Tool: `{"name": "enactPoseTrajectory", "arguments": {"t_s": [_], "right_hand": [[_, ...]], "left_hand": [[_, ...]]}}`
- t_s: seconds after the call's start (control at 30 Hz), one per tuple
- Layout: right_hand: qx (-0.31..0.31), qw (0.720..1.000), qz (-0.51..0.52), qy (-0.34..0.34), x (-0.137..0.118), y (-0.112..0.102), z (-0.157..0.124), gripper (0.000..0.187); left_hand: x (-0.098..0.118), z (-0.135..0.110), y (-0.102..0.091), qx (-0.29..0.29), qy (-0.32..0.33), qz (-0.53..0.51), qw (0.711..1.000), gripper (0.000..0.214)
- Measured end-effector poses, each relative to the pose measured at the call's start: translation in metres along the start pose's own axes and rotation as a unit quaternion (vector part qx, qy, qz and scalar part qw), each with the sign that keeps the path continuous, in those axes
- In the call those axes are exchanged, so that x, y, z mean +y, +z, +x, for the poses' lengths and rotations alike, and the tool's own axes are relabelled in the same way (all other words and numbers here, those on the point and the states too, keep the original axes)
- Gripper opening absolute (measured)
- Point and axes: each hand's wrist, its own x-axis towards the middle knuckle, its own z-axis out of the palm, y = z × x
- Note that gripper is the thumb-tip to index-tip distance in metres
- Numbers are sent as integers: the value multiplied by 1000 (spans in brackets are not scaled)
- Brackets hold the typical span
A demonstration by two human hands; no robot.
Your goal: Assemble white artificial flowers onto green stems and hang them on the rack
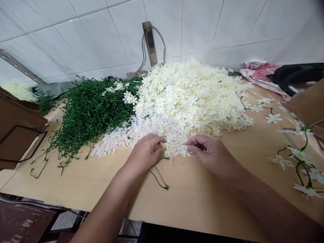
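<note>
At the front of the flower pile, my left hand (146, 151) is closed with its fingertips bent in beside some small blossoms. A thin green plastic stem (160, 180) comes out from below this hand and curves over the tabletop. Opposite it, my right hand (211, 152) pinches a white artificial flower (186, 151) between thumb and forefinger. Between the hands lie a few more cream blossoms and thin white stamen pieces (174, 158). Behind them rises a big heap of loose white flower heads (192, 94).
Left of the flowers is a tangled pile of green stems (88, 111); white stamen pieces (121, 135) spread before it. Assembled flower sprigs (301, 155) lie at the right. A cardboard box (20, 125) stands at the left edge, a tiled wall (202, 27) behind the wooden table (101, 182).
</note>
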Motion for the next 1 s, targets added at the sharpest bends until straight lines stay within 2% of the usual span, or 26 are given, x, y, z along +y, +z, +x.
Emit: {"name": "enactPoseTrajectory", "arguments": {"t_s": [0.07, 0.17, 0.3, 0.37, 0.43, 0.5, 0.6, 0.77, 1.0], "right_hand": [[8, 1000, 9, 0, 0, 2, 0, 11], [10, 999, 37, -9, -2, 6, 0, 11], [13, 997, 79, -7, -4, 7, 1, 7], [28, 995, 93, -13, -5, 6, 2, 8], [48, 993, 106, -29, -7, 5, 3, 7], [63, 990, 116, -41, -8, 5, 3, 6], [66, 989, 121, -57, -11, 5, 1, 5], [50, 989, 115, -81, -16, 5, -4, 6], [58, 990, 69, -104, -16, 3, -7, 8]], "left_hand": [[0, 4, 5, -17, 15, 24, 999, 19], [1, 8, 7, 17, 19, 28, 999, 15], [6, 8, 0, 89, -18, -58, 994, 11], [13, 7, -7, 98, -43, -137, 985, 8], [20, 6, -12, 77, -61, -242, 965, 8], [28, 6, -15, 28, -74, -340, 937, 11], [36, 7, -10, -38, -95, -427, 898, 19], [44, 8, 7, -96, -110, -502, 852, 25], [47, 6, 13, -101, -142, -523, 834, 27]]}}
